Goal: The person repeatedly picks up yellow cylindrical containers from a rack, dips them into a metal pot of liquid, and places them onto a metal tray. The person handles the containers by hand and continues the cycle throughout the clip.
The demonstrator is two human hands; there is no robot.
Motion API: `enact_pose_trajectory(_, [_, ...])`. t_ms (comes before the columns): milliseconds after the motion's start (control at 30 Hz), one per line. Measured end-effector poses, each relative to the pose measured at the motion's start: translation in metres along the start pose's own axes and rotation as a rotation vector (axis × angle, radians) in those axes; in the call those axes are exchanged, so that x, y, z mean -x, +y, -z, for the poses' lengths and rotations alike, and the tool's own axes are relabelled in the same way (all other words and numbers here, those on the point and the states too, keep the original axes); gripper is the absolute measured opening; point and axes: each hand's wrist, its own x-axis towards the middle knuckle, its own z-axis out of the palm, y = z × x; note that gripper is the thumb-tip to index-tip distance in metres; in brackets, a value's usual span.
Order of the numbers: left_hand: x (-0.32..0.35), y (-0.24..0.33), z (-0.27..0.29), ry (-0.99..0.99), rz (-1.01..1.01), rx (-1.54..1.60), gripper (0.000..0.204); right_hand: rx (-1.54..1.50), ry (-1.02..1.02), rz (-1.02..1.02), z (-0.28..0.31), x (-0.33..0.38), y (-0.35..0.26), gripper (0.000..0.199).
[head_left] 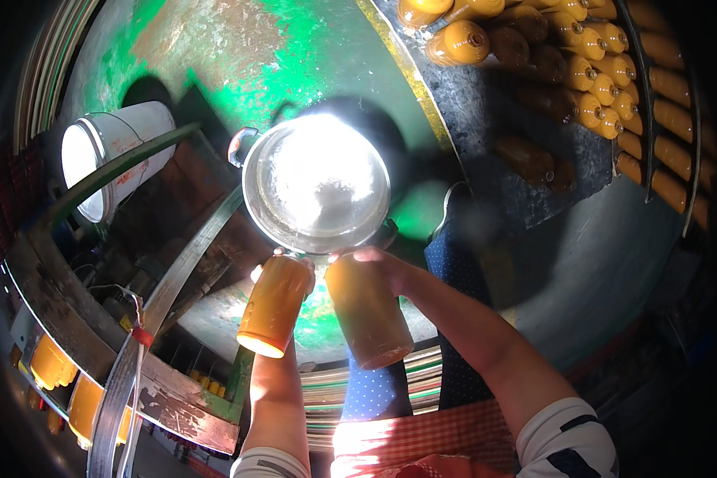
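1. The left grip (308, 273) is closed about the neck end of the left bottle (274, 309) (much of this hand is hidden behind the bottle).
2. The left bottle runs back from that grip toward the person, orange base nearest the body.
3. The right grip (388, 268) is curled about the neck end of the right bottle (369, 312), which also slants back toward the person, duller in colour.
4. The two grips are near each other, bottles apart.
5. Just ahead of both grips is the pot (275, 213); whether the necks touch its rim I cannot tell.
6. Far ahead and right of the right grip, many orange bottles (459, 43) lie in rows.
7. Ahead and left of the left grip is a white bucket (141, 142).
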Motion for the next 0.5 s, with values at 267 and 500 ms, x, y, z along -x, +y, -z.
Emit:
enact_pose_trajectory(267, [0.007, -0.005, 0.044, -0.041, 0.043, -0.031, 0.055, -0.012, 0.081, -0.025, -0.001, 0.023, 0.000, 0.043])
enact_pose_trajectory(500, [-0.010, -0.014, -0.005, -0.098, 0.135, -0.034, 0.058, -0.011, -0.023, 0.086, -0.004, 0.052, 0.003, 0.050])
